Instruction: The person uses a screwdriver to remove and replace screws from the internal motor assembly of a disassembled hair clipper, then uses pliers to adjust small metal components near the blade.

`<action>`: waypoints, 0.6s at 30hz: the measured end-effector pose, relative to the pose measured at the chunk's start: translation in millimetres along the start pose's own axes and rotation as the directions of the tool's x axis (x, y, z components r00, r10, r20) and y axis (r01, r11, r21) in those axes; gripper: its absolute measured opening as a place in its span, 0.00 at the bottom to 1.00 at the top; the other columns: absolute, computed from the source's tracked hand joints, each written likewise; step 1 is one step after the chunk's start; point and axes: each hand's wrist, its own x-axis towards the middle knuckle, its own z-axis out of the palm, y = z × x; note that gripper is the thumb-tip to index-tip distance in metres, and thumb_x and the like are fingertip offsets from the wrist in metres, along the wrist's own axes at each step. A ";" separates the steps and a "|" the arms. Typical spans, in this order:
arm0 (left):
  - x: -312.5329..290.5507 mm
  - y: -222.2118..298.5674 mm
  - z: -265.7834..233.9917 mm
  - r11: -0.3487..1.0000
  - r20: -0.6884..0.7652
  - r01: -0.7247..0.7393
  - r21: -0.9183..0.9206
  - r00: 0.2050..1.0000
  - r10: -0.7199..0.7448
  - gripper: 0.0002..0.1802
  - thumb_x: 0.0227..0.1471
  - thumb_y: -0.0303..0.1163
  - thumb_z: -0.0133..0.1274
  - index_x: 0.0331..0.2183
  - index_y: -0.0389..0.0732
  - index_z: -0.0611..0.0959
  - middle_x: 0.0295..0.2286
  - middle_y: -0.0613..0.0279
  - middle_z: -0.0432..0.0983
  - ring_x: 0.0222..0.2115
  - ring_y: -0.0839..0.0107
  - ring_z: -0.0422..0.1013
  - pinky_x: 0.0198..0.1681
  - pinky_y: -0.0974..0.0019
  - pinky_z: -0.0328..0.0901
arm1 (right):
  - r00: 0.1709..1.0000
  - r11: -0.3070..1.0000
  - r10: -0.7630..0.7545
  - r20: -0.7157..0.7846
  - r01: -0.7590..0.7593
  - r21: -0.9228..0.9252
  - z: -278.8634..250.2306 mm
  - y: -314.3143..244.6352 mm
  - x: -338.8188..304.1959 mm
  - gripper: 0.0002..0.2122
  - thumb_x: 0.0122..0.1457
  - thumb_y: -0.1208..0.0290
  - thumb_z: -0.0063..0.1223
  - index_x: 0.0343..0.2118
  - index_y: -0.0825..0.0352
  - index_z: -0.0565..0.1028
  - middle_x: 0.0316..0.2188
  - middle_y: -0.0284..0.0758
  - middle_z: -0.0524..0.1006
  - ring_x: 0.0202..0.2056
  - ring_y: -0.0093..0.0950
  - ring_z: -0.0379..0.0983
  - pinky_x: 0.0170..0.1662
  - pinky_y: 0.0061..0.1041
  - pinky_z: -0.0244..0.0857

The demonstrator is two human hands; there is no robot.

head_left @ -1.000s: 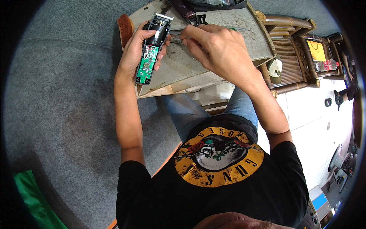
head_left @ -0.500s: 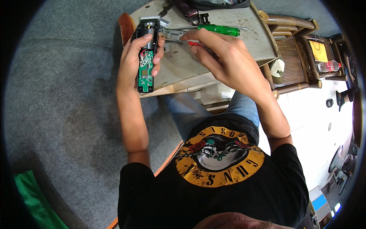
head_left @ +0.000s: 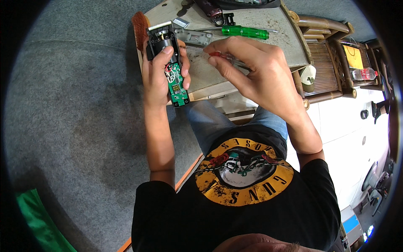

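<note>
My left hand (head_left: 156, 82) is closed around an opened hair clipper (head_left: 178, 87), thumb across its dark motor housing and fingertips on the far edge. The clipper tilts, its toothed metal blade (head_left: 160, 25) toward the upper left. Its inside faces up, showing a green circuit board with red and white wires. To the right, my right hand (head_left: 268, 69) pinches a slim screwdriver (head_left: 218, 54) with a red and clear handle, apart from the clipper. Its tip is hard to make out. Between the hands, a grey casing half (head_left: 194, 37) lies on the table.
The worn wooden table (head_left: 205, 82) also carries a green-handled screwdriver (head_left: 245, 32), a dark clipper (head_left: 210, 11), a small metal piece (head_left: 180, 22) and a brown brush-like object (head_left: 140, 29) at its left edge. At right stands a bamboo chair (head_left: 323, 63) with a cap (head_left: 308, 75) and a bottle (head_left: 364, 74).
My left hand has shifted right and tilted the clipper, its blade end now leaning left. The right hand has moved slightly right and down with the screwdriver. More of the grey casing shows.
</note>
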 end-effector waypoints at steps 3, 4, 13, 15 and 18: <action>-1.0 -7.1 -5.6 0.997 0.033 -0.006 -0.073 0.999 0.008 0.15 0.65 0.33 0.50 0.48 0.37 0.68 0.33 0.53 0.75 0.21 0.68 0.72 0.15 0.66 0.70 | 1.000 1.000 0.024 -0.012 -0.024 0.016 -0.2 -0.5 0.8 0.06 0.60 0.73 0.62 0.38 0.67 0.81 0.28 0.39 0.81 0.25 0.38 0.80 0.29 0.33 0.72; -2.2 -9.6 -6.6 0.998 0.019 -0.007 -0.070 1.000 0.008 0.15 0.64 0.33 0.50 0.48 0.37 0.68 0.33 0.53 0.75 0.21 0.69 0.72 0.15 0.66 0.70 | 0.999 0.999 0.034 -0.012 -0.034 0.021 0.2 -0.9 0.4 0.06 0.60 0.73 0.62 0.38 0.67 0.81 0.27 0.39 0.81 0.25 0.38 0.80 0.29 0.33 0.72; -7.7 -10.9 0.1 0.998 0.026 -0.052 0.024 0.998 0.051 0.19 0.65 0.39 0.46 0.42 0.29 0.73 0.35 0.53 0.74 0.21 0.72 0.71 0.15 0.68 0.70 | 0.923 0.933 0.329 0.201 -0.350 0.077 9.3 -7.5 8.3 0.11 0.60 0.71 0.62 0.42 0.72 0.79 0.21 0.42 0.79 0.22 0.39 0.80 0.27 0.32 0.70; -10.2 -14.3 -4.4 0.995 0.055 -0.077 0.057 0.996 0.073 0.21 0.64 0.41 0.46 0.43 0.29 0.73 0.35 0.53 0.74 0.20 0.71 0.72 0.15 0.68 0.70 | 0.904 0.896 0.370 0.215 -0.408 0.175 16.6 -11.8 11.9 0.12 0.59 0.70 0.63 0.42 0.73 0.78 0.19 0.43 0.78 0.22 0.38 0.80 0.26 0.32 0.70; -10.5 -20.2 -9.2 0.986 0.075 -0.158 0.047 0.985 0.154 0.27 0.60 0.38 0.45 0.56 0.33 0.64 0.34 0.51 0.76 0.20 0.69 0.74 0.17 0.67 0.73 | 0.911 0.880 0.362 0.196 -0.403 0.251 25.8 -15.8 12.5 0.14 0.59 0.69 0.65 0.43 0.73 0.78 0.18 0.44 0.78 0.21 0.38 0.81 0.25 0.33 0.70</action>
